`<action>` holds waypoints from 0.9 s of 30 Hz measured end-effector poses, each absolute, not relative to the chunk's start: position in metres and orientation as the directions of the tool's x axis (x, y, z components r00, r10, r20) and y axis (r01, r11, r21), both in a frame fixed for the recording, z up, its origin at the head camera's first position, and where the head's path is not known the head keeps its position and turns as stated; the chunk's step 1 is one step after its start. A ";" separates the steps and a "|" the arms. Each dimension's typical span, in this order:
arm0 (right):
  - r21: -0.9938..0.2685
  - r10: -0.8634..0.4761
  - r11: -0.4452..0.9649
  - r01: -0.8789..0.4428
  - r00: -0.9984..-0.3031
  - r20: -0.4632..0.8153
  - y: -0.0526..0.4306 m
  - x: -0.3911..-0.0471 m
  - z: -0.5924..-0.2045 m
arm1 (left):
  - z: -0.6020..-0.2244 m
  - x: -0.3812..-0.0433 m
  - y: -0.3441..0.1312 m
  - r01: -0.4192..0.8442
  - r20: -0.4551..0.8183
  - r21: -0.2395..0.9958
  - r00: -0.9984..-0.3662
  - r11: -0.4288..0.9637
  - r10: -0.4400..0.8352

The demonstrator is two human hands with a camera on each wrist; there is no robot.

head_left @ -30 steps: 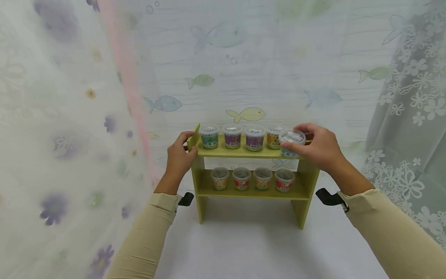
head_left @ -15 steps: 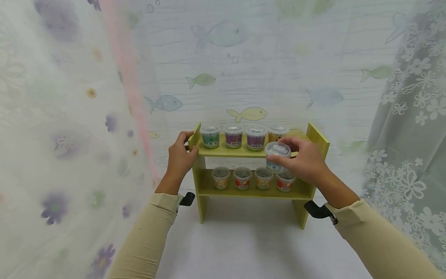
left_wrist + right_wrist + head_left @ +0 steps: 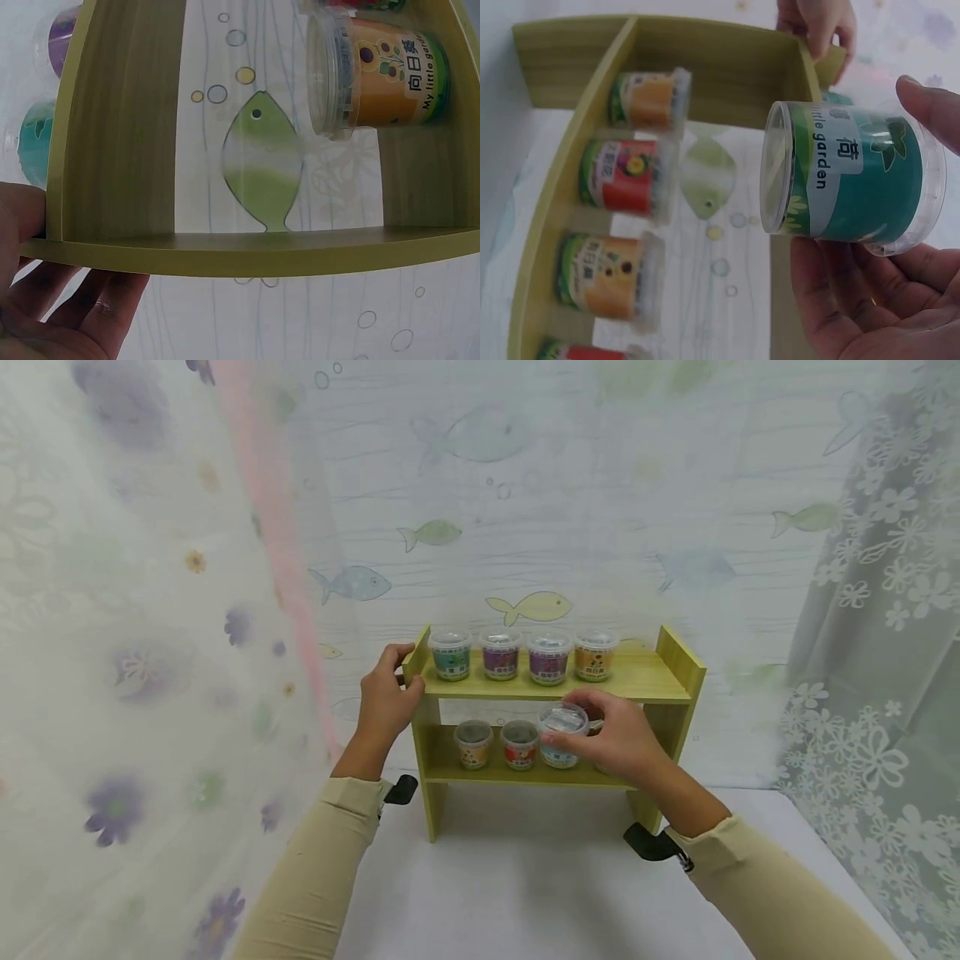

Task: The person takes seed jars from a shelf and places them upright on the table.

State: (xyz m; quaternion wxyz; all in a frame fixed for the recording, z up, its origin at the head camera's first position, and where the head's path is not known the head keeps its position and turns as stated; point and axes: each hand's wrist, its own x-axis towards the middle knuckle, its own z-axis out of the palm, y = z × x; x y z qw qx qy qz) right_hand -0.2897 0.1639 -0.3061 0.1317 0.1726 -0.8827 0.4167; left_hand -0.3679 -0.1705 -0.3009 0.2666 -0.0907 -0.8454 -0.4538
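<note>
Nearest first: a flat white surface [image 3: 480,885], then the right hand [image 3: 618,739], its fingers curled round one round clear plastic cup with a teal label [image 3: 859,176], upright just in front of the lower tier [image 3: 446,768]. Holding it by the sides probably keeps it level and leaves the base free.

That tier belongs to a yellow-green wooden rack [image 3: 681,664] and carries four clear cups: two orange-labelled cups [image 3: 600,275] alternating with two red-labelled cups [image 3: 626,176]. From the head the right pair is mostly blocked, but the right wrist view gets the count.

The left hand [image 3: 386,689] has its fingers clamped on the left side panel [image 3: 420,649], I'd guess to steady things.

Top tier [image 3: 648,677]: four more lidded ones, namely one teal-labelled cup [image 3: 452,658], two purple-labelled cups [image 3: 549,662] and one orange-and-yellow cup [image 3: 595,660], probably spaced so the labels face out. Nine total. Behind everything, a white fish-print curtain [image 3: 528,607].
</note>
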 end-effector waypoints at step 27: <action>-0.779 -0.272 0.500 -0.378 -0.923 0.274 0.110 -0.281 -0.366 | -0.302 -0.367 -0.171 0.417 0.539 0.712 -0.841 0.565 -0.059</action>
